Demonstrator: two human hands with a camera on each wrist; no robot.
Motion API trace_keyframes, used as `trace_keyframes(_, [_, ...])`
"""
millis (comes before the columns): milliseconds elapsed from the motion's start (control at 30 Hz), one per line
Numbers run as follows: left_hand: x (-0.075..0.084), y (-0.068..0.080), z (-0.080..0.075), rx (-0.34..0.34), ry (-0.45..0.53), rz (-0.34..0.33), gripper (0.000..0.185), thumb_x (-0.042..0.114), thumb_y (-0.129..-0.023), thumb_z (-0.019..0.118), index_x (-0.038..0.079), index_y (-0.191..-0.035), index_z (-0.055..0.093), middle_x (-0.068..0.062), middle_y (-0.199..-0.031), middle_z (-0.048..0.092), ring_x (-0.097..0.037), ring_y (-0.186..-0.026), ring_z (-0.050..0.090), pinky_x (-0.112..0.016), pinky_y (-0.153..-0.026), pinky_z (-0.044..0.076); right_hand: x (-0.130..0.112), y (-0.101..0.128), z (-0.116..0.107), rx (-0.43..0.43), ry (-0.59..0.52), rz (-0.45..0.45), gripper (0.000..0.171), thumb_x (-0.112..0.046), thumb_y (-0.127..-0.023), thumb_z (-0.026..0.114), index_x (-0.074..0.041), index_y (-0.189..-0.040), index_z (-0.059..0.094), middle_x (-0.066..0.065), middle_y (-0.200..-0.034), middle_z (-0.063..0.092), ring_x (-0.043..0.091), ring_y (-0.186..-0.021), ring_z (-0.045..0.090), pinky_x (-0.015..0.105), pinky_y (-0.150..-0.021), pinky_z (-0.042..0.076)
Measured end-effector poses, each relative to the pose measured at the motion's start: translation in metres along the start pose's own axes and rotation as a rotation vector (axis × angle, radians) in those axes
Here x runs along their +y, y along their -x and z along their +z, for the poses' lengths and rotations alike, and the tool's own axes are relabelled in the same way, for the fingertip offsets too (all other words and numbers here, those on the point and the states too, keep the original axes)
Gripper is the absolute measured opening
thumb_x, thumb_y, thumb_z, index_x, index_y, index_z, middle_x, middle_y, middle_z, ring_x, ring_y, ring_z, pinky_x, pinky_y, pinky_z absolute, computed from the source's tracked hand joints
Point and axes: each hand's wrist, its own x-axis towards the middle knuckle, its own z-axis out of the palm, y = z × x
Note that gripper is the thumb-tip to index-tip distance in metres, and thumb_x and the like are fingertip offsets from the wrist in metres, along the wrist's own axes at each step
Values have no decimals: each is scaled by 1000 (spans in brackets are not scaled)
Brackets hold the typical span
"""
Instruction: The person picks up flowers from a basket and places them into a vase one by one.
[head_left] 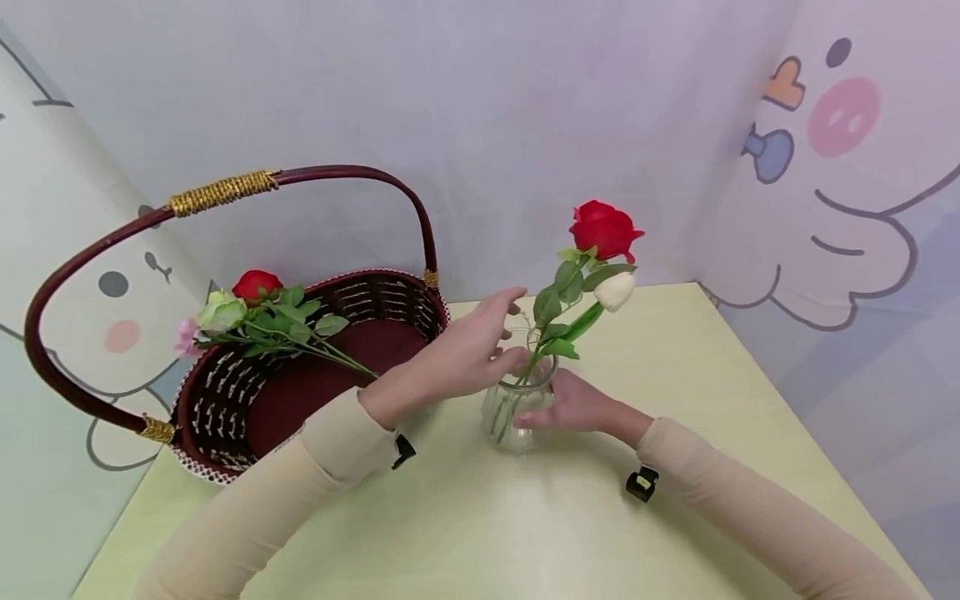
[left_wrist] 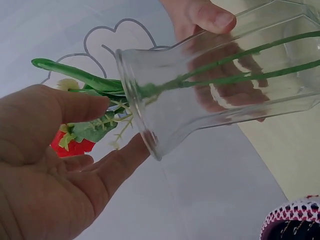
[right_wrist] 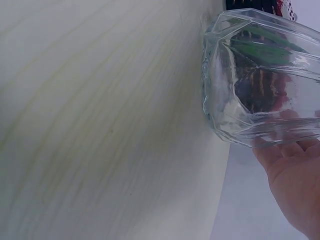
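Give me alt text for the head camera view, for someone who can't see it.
A person's right hand steadies a clear glass vase on a pale yellow-green table, while the left hand reaches open toward its rim. The vase holds a red rose and a white bud; more flowers lie in a dark red basket nearby.

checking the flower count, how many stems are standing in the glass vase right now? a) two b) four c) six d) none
a, the left wrist view shows two green stems running through the glass vase, and the head view shows two blooms above it, a red rose and a white bud.
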Motion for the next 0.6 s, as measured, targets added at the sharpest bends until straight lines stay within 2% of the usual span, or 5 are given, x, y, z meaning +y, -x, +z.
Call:
trace_keyframes(133, [-1,12,-4,44,-24,-14,73,20,-100,65,4,-158,24,-14,-143,49,-24,-113,65,-29,-85,59,-4,3,-1,-13,-28,22,86,-38,-83,85,-21,-154,39,7,-146,54,28,-138,46,62,-112,36])
trace_keyframes(200, [-2,18,-6,64,-28,-17,71,18,-100,65,3,-157,25,-14,-142,49,-25,-113,65,-31,-86,60,-2,2,-1,-20,-49,5,85,-35,-84,85,-19,-153,39,10,-147,53,29,-138,45,63,-113,34])
trace_keyframes(367, [-6,25,-9,72,20,-35,71,17,-100,65,2,-157,25,-16,-142,49,-27,-115,65,-30,-85,60,5,1,0,-10,-22,-18,85,-36,-83,85,-19,-152,39,6,-147,54,27,-137,47,60,-113,36])
trace_keyframes(600, [-17,32,-22,81,59,-90,70,20,-99,68,8,-157,30,-9,-140,52,-23,-117,64,-32,-88,59,5,-3,1,7,27,-45,86,-39,-83,85,-16,-152,41,8,-147,55,25,-140,45,57,-116,32])
